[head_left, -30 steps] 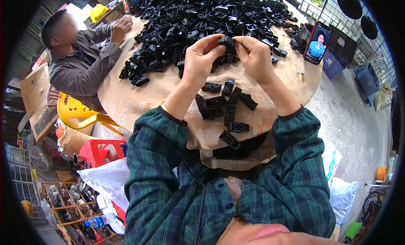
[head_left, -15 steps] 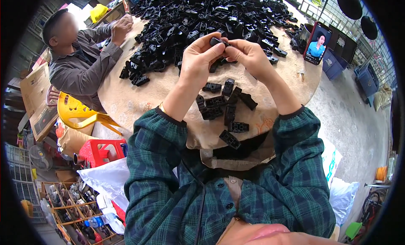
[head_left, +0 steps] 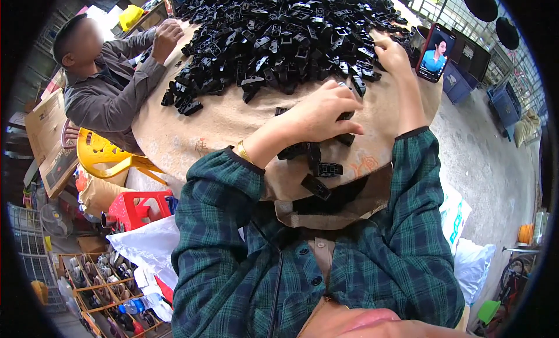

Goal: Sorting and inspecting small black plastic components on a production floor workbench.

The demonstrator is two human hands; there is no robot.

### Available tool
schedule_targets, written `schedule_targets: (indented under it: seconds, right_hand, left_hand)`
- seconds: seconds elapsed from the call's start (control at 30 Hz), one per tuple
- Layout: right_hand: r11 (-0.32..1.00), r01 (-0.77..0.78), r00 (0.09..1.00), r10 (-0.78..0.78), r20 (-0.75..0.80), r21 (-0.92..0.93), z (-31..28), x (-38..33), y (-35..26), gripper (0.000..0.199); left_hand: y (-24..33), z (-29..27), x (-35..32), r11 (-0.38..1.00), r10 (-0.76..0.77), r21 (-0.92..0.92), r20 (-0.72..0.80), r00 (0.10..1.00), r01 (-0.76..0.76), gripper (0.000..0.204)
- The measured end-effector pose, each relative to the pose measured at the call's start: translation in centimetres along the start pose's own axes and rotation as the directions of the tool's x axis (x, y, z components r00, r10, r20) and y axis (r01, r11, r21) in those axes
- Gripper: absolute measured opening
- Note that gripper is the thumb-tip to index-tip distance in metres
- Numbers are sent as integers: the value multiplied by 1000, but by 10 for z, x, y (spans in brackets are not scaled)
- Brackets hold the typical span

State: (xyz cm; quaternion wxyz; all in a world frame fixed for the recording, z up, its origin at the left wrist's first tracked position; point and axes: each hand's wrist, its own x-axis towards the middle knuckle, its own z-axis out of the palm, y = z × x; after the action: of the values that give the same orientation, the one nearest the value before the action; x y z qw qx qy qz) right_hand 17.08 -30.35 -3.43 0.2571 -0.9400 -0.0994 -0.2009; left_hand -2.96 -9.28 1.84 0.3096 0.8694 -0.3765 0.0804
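Note:
My left hand is over a small group of black plastic parts near the table's front edge. Its thumb stands apart from the bent fingers. A dark part shows in the gap between them, apparently lying beneath rather than gripped. Farther right, my right hand reaches to the right side of a large heap of similar black plastic parts. Its index finger and thumb are spread, with nothing visible between them; the other fingers are mostly hidden.
A patterned beige cloth covers the round table. A phone showing a video stands at the right edge by a dark container. Another person sits at the left. Below are a yellow chair and red stool.
My hands, together at the heap around a small dark piece, have parted. The left has come down over the small group; the right has moved to the heap's right side.

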Motion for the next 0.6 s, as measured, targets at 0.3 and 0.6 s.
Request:
schedule_targets:
  seconds: [0.3, 0.6]
  right_hand:
    - [989, -134, 970, 143, 197, -60, 0, -2, -15, 19]
    - [956, 42, 980, 18, -200, 291, -27, -20, -42, 26]
  left_hand:
    - [-31, 15, 11, 998, -56, -17, 33, 998, 57, 24]
    - [-43, 11, -5, 978, -116, 177, -6, 993, 115, 29]
